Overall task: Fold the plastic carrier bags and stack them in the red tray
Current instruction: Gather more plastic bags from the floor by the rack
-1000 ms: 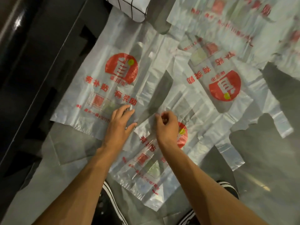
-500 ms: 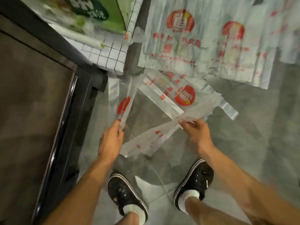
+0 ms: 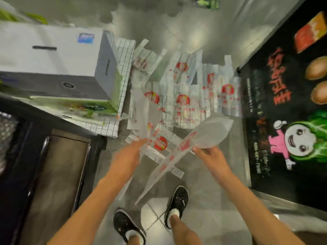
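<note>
Translucent plastic carrier bag with red print point(image 3: 203, 138) hangs in the air at the centre of the frame, stretched in a long narrow band from the lower middle up toward the right, its upper end puffed out. The right hand point(image 3: 210, 156) grips it near that wide end, fingers point(image 3: 198, 149) curled round the plastic. The left hand point(image 3: 129, 156) is motion-blurred just left of centre; it reaches up to a second thin strip of the same plastic point(image 3: 141, 135), but whether its fingers are clamped on the strip or only touching it cannot be told. Below and beyond the hands, on the grey tiled floor point(image 3: 203, 206), lies a single flat bag with a red round logo point(image 3: 160, 145), and farther up the frame a spread of many more carrier bags point(image 3: 184, 96) lies side by side — all with the same red marks. At the upper left stands a white and grey cardboard box point(image 3: 58, 64) on a white sheet with a black grid point(image 3: 123, 71). A black floor mat with cartoon vegetable pictures point(image 3: 283, 121) fills the right edge. Two black shoes point(image 3: 177, 200) with white socks show at the bottom.
</note>
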`<state>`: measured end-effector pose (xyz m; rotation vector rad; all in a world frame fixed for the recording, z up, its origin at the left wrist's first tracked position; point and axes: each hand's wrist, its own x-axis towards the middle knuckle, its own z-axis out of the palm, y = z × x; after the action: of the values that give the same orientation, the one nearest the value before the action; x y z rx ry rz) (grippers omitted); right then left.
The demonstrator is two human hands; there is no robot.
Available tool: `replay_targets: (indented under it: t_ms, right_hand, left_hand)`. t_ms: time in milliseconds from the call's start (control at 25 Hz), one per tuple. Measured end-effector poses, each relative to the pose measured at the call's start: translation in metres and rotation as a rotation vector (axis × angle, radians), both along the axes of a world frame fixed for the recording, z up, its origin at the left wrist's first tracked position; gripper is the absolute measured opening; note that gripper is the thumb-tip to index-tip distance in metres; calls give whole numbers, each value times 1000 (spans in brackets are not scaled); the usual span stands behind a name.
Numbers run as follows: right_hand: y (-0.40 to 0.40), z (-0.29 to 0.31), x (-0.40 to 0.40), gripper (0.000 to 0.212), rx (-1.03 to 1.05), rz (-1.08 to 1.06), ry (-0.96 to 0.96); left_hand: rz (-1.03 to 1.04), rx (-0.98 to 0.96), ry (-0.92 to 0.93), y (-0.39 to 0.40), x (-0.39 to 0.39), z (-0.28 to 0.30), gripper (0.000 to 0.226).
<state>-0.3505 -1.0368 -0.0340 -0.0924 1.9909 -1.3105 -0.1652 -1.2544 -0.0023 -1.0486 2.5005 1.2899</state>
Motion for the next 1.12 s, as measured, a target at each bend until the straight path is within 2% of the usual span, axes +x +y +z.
replay_targets:
  t_ms: [80, 160, 280, 520, 560, 680, 760, 920, 1120]
  right_hand:
    - [16, 53, -10, 17, 23, 50, 22]
    - [34, 110, -22, 16, -3, 75, 20]
    - [60, 180, -37, 12, -94, 55, 1]
    - [101, 249, -57, 16, -227, -110, -28]
    - [106, 258, -58, 15, -251, -155, -19]
    - [115, 278, -58, 9, -296, -397, 3]
    - [120, 285, -57, 13, -314, -531, 14]
    - [132, 300, -49, 21, -411, -838, -16]
    - [165, 309, -25, 11, -353, -1113, 6]
  left_hand:
    - [-129, -71, 50, 21, -13, 49, 41]
    - [-210, -108, 20, 40, -29, 100, 42]
    - [-258, -207, 10, 64, -60, 163, 43]
    - [-387, -321, 186, 98, -108, 233, 29]
    - [-427, -319, 209, 102, -118, 243, 34]
    - [-614, -334, 192, 119, -147, 269, 67]
    - [-780, -400, 149, 133, -164, 282, 72]
    - [-1083, -526, 213, 155, -195, 294, 52]
    - [-1350, -575, 185, 184, -215, 293, 29]
